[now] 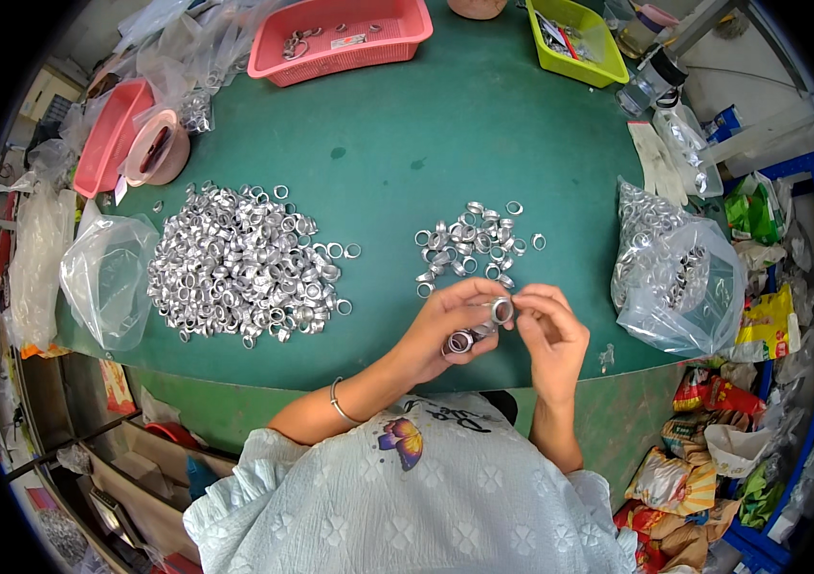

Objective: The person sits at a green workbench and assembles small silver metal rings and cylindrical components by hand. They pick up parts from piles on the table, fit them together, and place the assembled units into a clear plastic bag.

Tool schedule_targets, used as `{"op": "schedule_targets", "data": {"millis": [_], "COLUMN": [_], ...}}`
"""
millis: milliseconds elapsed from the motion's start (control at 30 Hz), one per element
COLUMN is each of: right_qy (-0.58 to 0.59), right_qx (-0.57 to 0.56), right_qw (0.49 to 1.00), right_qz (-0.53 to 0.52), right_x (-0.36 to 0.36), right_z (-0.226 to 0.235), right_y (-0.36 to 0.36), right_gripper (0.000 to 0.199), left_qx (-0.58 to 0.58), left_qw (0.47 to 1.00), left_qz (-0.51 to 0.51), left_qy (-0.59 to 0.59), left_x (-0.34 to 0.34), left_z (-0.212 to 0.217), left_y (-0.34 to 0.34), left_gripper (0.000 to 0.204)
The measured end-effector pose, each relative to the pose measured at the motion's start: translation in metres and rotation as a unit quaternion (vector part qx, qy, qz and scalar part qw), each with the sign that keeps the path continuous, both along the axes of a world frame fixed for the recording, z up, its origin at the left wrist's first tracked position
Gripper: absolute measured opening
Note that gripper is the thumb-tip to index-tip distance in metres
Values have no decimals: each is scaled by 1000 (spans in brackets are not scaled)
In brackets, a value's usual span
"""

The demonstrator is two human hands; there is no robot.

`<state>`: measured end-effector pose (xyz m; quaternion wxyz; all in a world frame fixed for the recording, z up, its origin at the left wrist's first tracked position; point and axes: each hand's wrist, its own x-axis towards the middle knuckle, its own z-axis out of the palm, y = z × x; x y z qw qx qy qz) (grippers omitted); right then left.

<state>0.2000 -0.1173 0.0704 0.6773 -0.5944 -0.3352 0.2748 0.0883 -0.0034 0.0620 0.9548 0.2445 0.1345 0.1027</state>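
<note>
My left hand [440,325] is closed around several silver metal rings. One metal ring [501,311] stands out at its fingertips, and another ring [461,342] shows lower, against the curled fingers. My right hand [556,335] has its thumb and fingers bent together at the right edge of the upper ring; how firmly they grip it is partly hidden. Just beyond my hands lies a small loose group of rings [464,239] on the green table [378,143]. A much larger heap of rings [234,263] spreads to the left.
A clear bag of rings [660,258] stands on the right, beside white gloves [657,161]. An open plastic bag [108,277] lies left of the heap. Along the back are a pink basket [340,67], a pink tub [169,158] and a yellow-green basket [574,65].
</note>
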Motion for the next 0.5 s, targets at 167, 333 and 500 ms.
{"op": "schedule_targets", "data": {"millis": [167,333,500], "right_qy": [-232,-380,-479], "right_qx": [-147,-227,-185], "right_qw": [958,897,853], "right_qz": [-83,0,92], "right_x": [52,57,18], "right_z": [-28,-46,-37], "right_y": [18,32,59], "right_gripper": [30,58,66], "left_qx": [-24,423,781], "left_qw": [998,851,471], "left_qz": [37,188,221], "left_qy": [40,249,346], "left_x": [-17,-53,-86], "left_z": [-27,-35,-31], "left_y": [6,26,51], "left_gripper": [17,7,11]}}
